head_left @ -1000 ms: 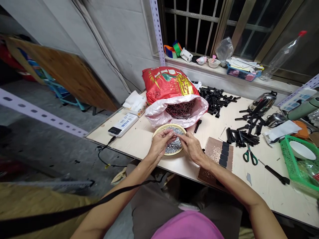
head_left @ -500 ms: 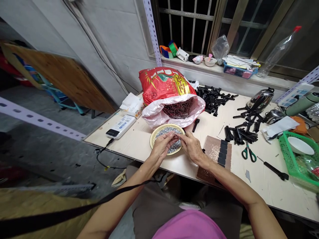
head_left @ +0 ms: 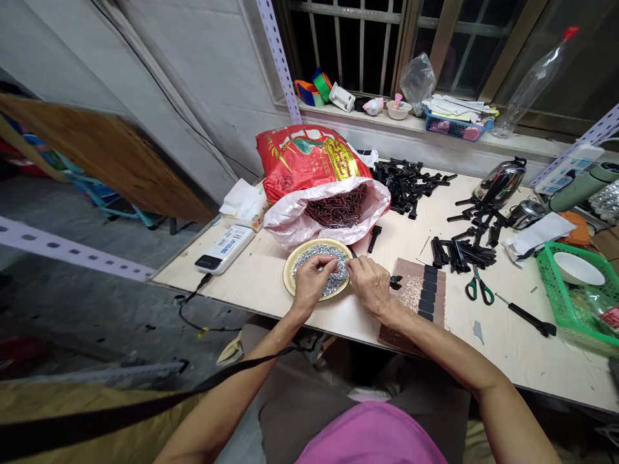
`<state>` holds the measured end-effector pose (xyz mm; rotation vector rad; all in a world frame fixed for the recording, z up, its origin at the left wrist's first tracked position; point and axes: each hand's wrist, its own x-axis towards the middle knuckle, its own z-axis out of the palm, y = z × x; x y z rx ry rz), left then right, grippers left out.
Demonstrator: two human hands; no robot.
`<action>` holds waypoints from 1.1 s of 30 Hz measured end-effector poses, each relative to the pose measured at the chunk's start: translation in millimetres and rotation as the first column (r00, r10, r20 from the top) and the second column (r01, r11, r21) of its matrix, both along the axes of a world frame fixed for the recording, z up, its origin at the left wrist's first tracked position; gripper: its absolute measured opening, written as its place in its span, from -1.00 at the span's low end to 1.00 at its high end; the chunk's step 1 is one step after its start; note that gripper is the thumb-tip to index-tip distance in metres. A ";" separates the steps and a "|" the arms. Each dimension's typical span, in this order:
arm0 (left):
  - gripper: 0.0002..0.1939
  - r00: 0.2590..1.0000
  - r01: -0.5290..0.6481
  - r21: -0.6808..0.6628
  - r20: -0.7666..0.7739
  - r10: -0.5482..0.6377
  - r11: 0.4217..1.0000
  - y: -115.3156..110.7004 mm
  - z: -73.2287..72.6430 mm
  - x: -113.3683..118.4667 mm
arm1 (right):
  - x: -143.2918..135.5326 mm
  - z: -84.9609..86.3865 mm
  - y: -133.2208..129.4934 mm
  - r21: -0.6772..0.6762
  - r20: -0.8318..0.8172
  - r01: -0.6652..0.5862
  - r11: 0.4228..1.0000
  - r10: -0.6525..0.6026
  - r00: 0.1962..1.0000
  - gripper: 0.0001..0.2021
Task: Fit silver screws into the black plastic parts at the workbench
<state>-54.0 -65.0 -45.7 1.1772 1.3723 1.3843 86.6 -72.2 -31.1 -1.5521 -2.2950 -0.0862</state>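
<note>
A yellow bowl (head_left: 289, 283) of small silvery metal pieces (head_left: 325, 250) sits near the table's front edge. Over its left part, my left hand (head_left: 311, 281) has its fingers pinched together; whatever is between them is too small to name. My right hand (head_left: 370, 283) is at the bowl's right rim, fingers closed on something hidden from view, with a black part (head_left: 395, 282) just beyond it. Behind the bowl lies a red sack (head_left: 309, 161), its mouth open towards me, full of dark reddish screws (head_left: 336, 209).
Black plastic parts (head_left: 406, 183) lie in piles at the back and right. A brown board (head_left: 411, 293), green-handled scissors (head_left: 478, 290), a screwdriver (head_left: 527, 319) and a green basket (head_left: 556, 296) are to the right. A white power bank (head_left: 227, 248) is at left.
My hands have moved apart: the left has shifted left over the bowl, and the right is now at its right rim. The whole view has shifted slightly.
</note>
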 end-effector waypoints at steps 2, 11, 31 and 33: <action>-0.69 0.993 0.032 -0.065 0.113 -0.025 0.997 1.0 1.9 2.6 | -0.1 0.2 0.8 0.025 0.007 0.008 1.000 -0.008 1.000 -0.75; -0.58 0.922 0.145 -0.192 0.382 -0.062 0.971 8.2 2.9 3.2 | 7.1 3.7 1.4 0.057 0.112 -0.068 0.996 0.061 0.992 -0.74; -0.57 0.935 0.181 -0.190 0.337 -0.109 0.965 6.8 6.0 6.2 | 11.0 12.1 1.0 -0.121 -0.077 -0.033 0.992 0.023 0.997 -0.82; -0.55 0.941 0.180 -0.191 0.321 -0.112 0.965 5.2 6.0 6.9 | 12.2 15.8 1.1 -0.180 -0.157 -0.034 0.983 0.006 0.988 -0.84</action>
